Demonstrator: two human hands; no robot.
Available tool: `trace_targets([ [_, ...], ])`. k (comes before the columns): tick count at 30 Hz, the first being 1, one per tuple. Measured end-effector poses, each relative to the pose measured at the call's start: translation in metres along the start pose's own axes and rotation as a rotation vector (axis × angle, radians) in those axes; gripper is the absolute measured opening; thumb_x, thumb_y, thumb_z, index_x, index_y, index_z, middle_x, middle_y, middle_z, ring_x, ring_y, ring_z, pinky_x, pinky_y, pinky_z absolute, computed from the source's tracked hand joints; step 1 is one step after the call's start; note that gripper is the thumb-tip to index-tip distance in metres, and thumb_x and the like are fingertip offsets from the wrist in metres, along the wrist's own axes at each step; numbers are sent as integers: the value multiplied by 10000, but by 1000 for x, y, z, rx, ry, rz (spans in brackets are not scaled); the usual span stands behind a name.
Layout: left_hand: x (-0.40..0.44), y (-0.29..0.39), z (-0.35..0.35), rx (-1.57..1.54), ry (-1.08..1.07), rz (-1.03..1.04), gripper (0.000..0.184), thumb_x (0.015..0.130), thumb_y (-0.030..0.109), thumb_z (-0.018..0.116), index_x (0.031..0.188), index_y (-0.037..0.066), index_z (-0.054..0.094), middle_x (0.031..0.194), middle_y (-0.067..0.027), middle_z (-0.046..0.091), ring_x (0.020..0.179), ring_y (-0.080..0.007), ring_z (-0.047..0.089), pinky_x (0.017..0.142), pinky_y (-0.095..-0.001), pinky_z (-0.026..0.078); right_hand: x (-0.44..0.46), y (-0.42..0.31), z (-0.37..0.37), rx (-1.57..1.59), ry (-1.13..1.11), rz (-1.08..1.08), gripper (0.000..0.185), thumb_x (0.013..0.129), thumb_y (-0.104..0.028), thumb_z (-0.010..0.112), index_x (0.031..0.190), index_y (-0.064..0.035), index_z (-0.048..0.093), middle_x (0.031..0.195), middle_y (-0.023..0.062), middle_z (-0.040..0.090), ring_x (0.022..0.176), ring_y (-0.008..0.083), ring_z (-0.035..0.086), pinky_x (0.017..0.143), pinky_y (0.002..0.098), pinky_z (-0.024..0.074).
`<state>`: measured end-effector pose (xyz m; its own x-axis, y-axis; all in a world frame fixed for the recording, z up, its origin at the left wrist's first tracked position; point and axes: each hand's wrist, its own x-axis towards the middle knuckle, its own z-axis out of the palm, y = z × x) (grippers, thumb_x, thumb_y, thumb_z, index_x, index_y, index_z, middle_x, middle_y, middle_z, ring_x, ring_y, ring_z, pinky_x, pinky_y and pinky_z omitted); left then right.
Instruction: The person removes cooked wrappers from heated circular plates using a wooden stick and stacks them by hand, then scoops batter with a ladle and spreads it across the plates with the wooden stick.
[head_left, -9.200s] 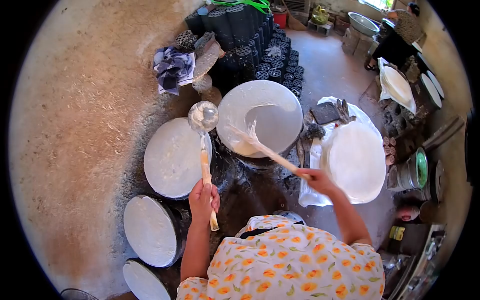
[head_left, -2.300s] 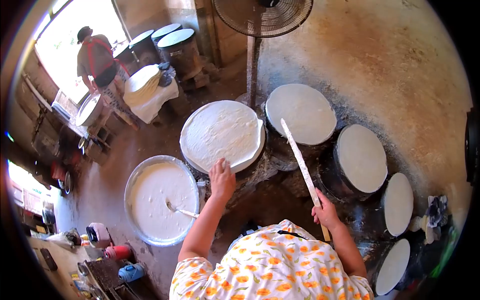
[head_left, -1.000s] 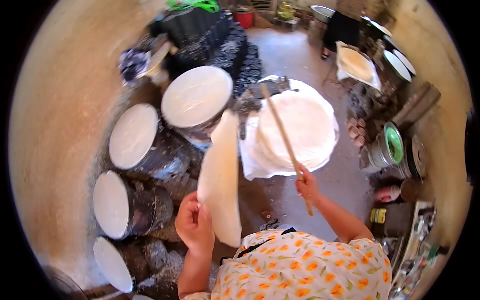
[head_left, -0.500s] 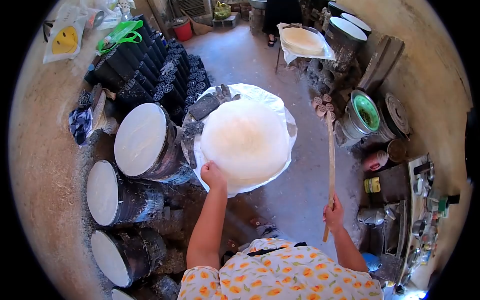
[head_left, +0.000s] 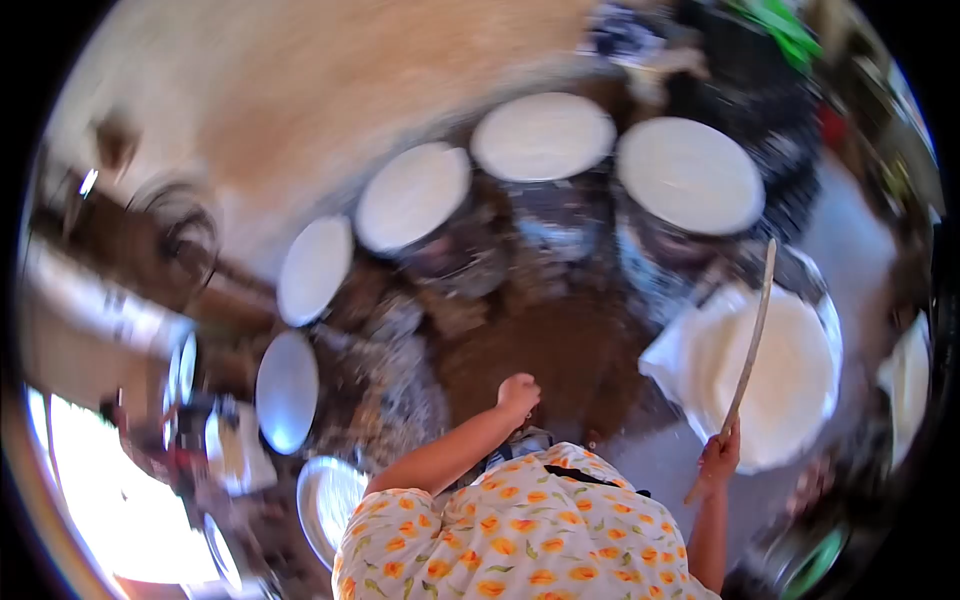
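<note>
My right hand (head_left: pixel 718 460) grips the lower end of a long, thin wooden stick (head_left: pixel 757 335), which points up and slightly right. Behind the stick lies a stack of large, round, pale flatbread (head_left: pixel 795 370) on a white sheet (head_left: pixel 665 358). My left hand (head_left: pixel 518 393) is closed in a fist in front of my body, over the dark floor and well apart from the bread. Nothing shows in its fingers. Nearest to it, past the dark floor, stand dark drums with round white tops (head_left: pixel 543 137).
More white-topped drums (head_left: pixel 690 175) curve along the wall. A silver round lid (head_left: pixel 287 392) and a shiny metal basin (head_left: pixel 330 500) are at lower left, near a bright doorway (head_left: pixel 110 500). A green bowl (head_left: pixel 815 562) is at lower right. Much is motion-blurred.
My view has swung left, so the bread stack now appears at the right. My left hand has come away from the stack's edge. The stick has stayed in my right hand.
</note>
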<state>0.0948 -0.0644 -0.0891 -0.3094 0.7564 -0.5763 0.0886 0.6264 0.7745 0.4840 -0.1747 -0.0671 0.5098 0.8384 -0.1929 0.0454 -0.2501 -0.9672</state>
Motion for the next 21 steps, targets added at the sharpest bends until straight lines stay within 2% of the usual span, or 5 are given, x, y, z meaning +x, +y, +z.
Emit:
trace_targets([
  [3, -38, -51, -98, -472, 206, -225, 393, 776, -42, 618, 1151, -2, 505, 978, -149, 570, 801, -272, 635, 687, -373, 572, 34, -29, 65, -137, -243, -89, 617, 819, 57, 410, 1410, -111, 347, 664, -11, 477, 482, 52, 422, 404, 211, 374],
  [9, -125, -163, -192, -1080, 683, -388, 352, 866, 12, 492, 1209, -29, 420, 1016, -235, 548, 889, -388, 615, 772, -447, 559, 30, -74, 214, -255, -749, -245, 648, 798, 55, 399, 1417, -131, 341, 672, -19, 460, 445, 45, 391, 383, 196, 356],
  [11, -129, -213, -215, -1732, 609, -428, 307, 889, 65, 434, 1173, -51, 414, 1080, -272, 522, 933, -412, 591, 815, -456, 542, 6, -92, 266, -279, -895, -240, 655, 793, 63, 393, 1417, -134, 343, 671, -17, 463, 446, 43, 397, 379, 197, 367],
  [17, -114, -237, -294, -2105, 708, -202, 833, 917, 412, 503, 1421, 20, -32, 1375, -303, 296, 1227, -461, 393, 977, -607, 373, -90, -122, 415, -410, -1197, -341, 665, 797, 73, 364, 1420, -157, 338, 658, -5, 467, 437, 55, 412, 375, 204, 393],
  [21, -85, -280, -339, -2336, 618, -59, 490, 919, 367, 517, 1178, -7, 336, 1014, -206, 499, 877, -359, 556, 858, -588, 463, -175, -141, 499, -426, -1363, -332, 651, 793, 88, 382, 1412, -107, 338, 657, 1, 474, 445, 53, 431, 382, 196, 397],
])
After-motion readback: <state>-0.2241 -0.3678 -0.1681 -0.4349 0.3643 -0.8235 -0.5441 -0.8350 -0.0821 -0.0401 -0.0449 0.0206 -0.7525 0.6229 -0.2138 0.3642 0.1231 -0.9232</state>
